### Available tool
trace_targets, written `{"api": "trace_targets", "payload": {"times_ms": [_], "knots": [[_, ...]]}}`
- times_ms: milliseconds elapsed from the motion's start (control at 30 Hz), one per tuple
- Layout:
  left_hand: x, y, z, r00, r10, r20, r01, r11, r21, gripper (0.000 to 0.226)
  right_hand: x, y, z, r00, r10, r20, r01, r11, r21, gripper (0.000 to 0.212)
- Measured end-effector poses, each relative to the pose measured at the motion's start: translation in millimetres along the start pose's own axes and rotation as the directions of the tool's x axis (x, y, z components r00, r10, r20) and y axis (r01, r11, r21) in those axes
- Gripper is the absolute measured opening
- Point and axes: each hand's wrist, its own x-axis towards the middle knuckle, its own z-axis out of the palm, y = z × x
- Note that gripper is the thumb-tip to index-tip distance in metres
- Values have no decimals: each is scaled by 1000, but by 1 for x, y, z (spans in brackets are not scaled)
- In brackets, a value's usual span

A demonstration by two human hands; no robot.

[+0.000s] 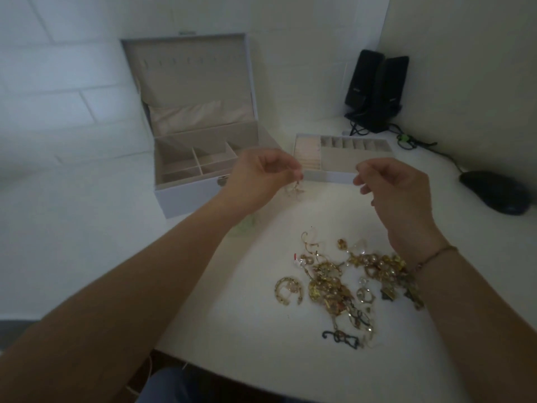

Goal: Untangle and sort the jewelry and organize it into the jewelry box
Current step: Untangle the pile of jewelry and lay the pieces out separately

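A tangled pile of gold jewelry (343,283) lies on the white table near me. My left hand (258,178) is raised above the table and pinches a small pale earring (295,190) that dangles from its fingertips. My right hand (395,193) hovers to the right at the same height, fingers loosely curled; whether it holds anything is too blurred to tell. The open jewelry box (186,193) stands at the back left with bare compartments. Its removable tray (334,175) sits just behind my hands.
Two black speakers (374,91) with cables stand at the back right corner. A black computer mouse (497,196) lies at the right. A separate gold hoop piece (289,290) lies left of the pile, and a dark chain piece (341,338) lies at its near end.
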Motion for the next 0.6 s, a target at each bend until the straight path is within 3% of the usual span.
{"api": "trace_targets", "payload": {"times_ms": [200,333,400,467,600], "knots": [[-6,-21,-1,992,-13,125,-2,993,117,4,1,1,-1,999,-42,10,42,999,-24,13],[2,-30,-5,994,25,107,-51,968,244,3,-1,-2,-4,962,-117,248,145,985,-98,8],[2,-36,-4,993,44,108,-77,942,327,7,-3,-4,-9,874,-155,461,269,944,-193,8],[-1,-41,-3,989,78,125,-128,877,464,9,-5,-4,-13,741,-153,654,413,871,-265,19],[-5,-43,-5,974,97,207,-200,801,565,15,-8,1,-14,546,-149,824,566,791,-232,37]]}}
